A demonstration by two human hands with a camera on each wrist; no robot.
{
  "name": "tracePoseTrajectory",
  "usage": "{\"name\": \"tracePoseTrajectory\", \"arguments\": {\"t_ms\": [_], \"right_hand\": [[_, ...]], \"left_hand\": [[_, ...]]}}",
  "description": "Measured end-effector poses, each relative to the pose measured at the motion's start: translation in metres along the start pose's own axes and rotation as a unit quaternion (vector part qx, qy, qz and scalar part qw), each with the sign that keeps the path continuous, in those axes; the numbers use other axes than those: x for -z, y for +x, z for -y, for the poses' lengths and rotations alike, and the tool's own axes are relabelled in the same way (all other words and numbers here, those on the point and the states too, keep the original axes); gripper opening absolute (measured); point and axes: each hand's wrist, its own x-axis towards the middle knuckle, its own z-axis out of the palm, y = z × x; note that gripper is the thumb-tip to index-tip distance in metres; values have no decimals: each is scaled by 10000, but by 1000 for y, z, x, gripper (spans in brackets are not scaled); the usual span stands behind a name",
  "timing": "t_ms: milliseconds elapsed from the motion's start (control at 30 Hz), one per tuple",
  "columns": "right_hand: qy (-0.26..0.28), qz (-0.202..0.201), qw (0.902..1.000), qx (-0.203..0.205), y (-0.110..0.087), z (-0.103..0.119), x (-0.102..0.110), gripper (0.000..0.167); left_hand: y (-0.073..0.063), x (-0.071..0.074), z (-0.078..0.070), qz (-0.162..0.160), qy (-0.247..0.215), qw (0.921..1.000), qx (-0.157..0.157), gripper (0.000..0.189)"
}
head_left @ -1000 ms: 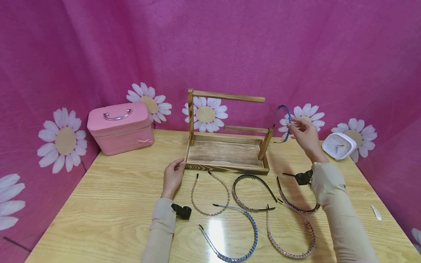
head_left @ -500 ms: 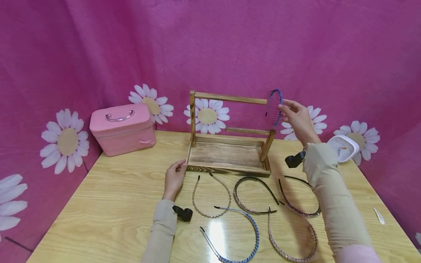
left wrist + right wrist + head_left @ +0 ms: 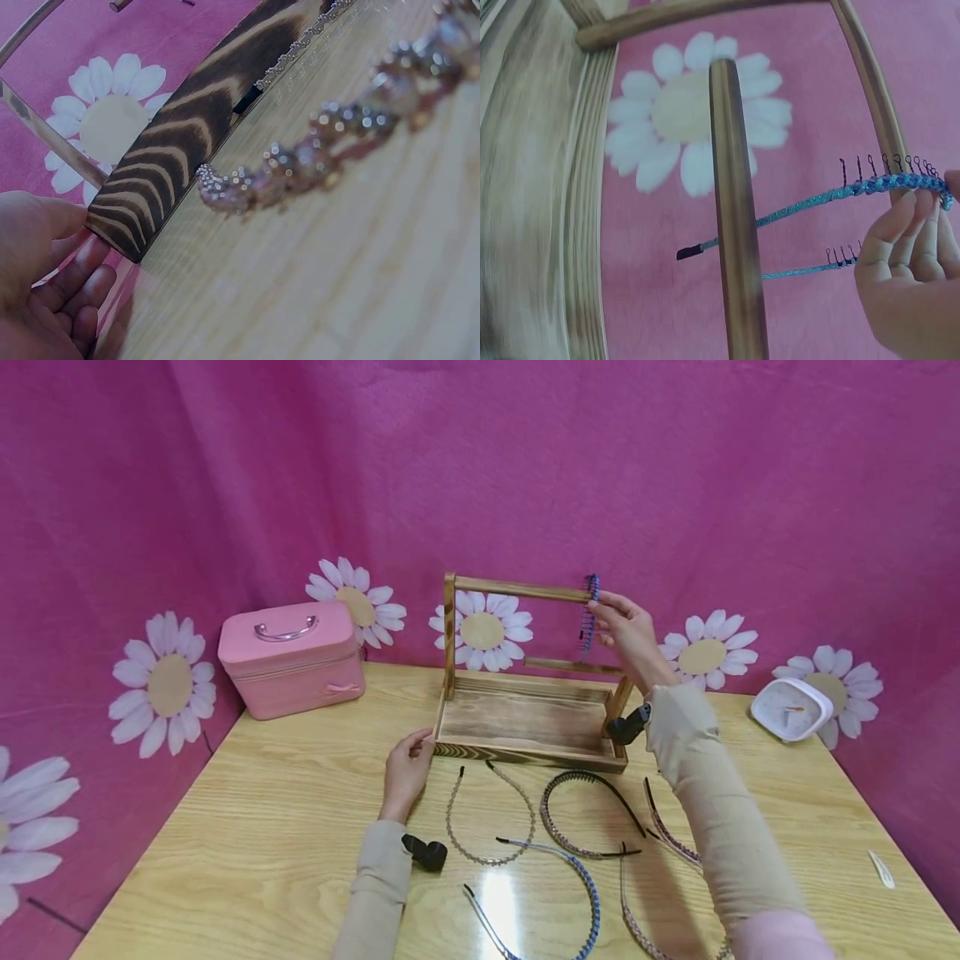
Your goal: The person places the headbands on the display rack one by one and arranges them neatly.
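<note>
My right hand [image 3: 628,635] pinches a blue toothed headband [image 3: 590,610] at the right end of the upper bar [image 3: 525,589] of a wooden rack [image 3: 525,752]. The headband's ends hang downward. In the right wrist view, one slim end of the headband [image 3: 810,204] passes behind the lower bar [image 3: 735,210], its dark tip showing beyond. My left hand [image 3: 407,772] holds the rack's front left corner between thumb and fingers, also visible in the left wrist view, where the striped rack edge [image 3: 161,150] meets the hand [image 3: 45,277].
Several headbands lie in front of the rack, including a beaded one [image 3: 491,862], a black one [image 3: 566,777] and a blue one [image 3: 592,893]. A pink case [image 3: 292,660] stands left, a white clock [image 3: 791,710] right. A white hair clip [image 3: 882,870] lies near the right edge.
My right hand has carried the blue headband up and leftward, from beside the rack to the upper bar's right end. My left hand stays at the rack's corner.
</note>
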Motion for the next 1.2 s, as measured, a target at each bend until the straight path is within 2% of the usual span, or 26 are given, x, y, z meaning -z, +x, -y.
{"name": "tracePoseTrajectory", "arguments": {"t_ms": [167, 233, 333, 600, 700, 900, 1200], "right_hand": [[176, 216, 9996, -61, 6, -4, -25, 49], [179, 312, 9993, -50, 7, -6, -34, 54], [87, 413, 9991, -55, 8, -7, -49, 53], [405, 663, 9969, -158, 8, -13, -85, 50], [366, 784, 9961, -196, 7, -14, -97, 51], [286, 936, 9945, -383, 5, -17, -116, 51], [178, 1191, 9920, -372, 9, -25, -142, 54]], "left_hand": [[-1, -1, -1, -19, 15, 10000, -49, 29], [-1, -1, -1, -22, 32, 10000, -89, 29], [-2, -1, -2, -23, 27, 9999, -113, 29], [-3, -1, -2, -19, -23, 9999, -122, 29], [-2, 0, -1, -37, -4, 9999, -133, 28], [-1, 2, 1, -5, -21, 9998, -211, 28], [0, -1, 1, -126, -106, 9995, -270, 28]]}}
